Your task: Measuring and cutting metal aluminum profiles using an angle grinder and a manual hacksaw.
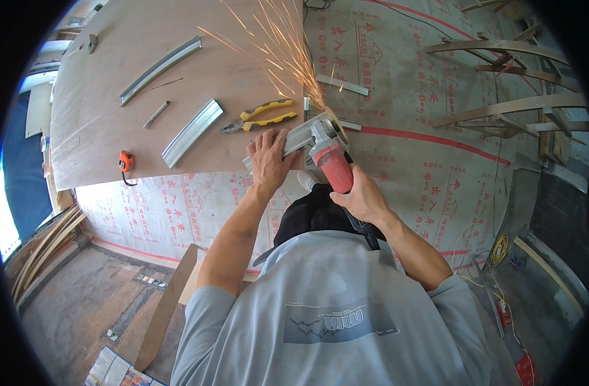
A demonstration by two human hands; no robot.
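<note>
My right hand (pixel 364 198) is wrapped round the red body of an angle grinder (pixel 333 168). The grinder's disc (pixel 336 126) meets the end of a silvery metal channel (pixel 299 137) at the table's right edge, and orange sparks (pixel 291 55) fly up and away from it. With its fingers over the channel, my left hand (pixel 268 156) grips it against the tabletop. Just beyond that hand lie yellow-and-black pliers (pixel 268 116). To their left rests a short cut channel piece (pixel 193 132); the exact cut line is hidden behind the disc.
On the wooden tabletop (pixel 114 83) are a curved metal channel (pixel 160 69), a marker-like stick (pixel 156 114) and an orange tape measure (pixel 126 161). A metal strip (pixel 343 84) lies on the printed floor covering (pixel 410 167). Curved wooden frames (pixel 513 109) stand at right; a yellow cable coil (pixel 499 249) lies lower right.
</note>
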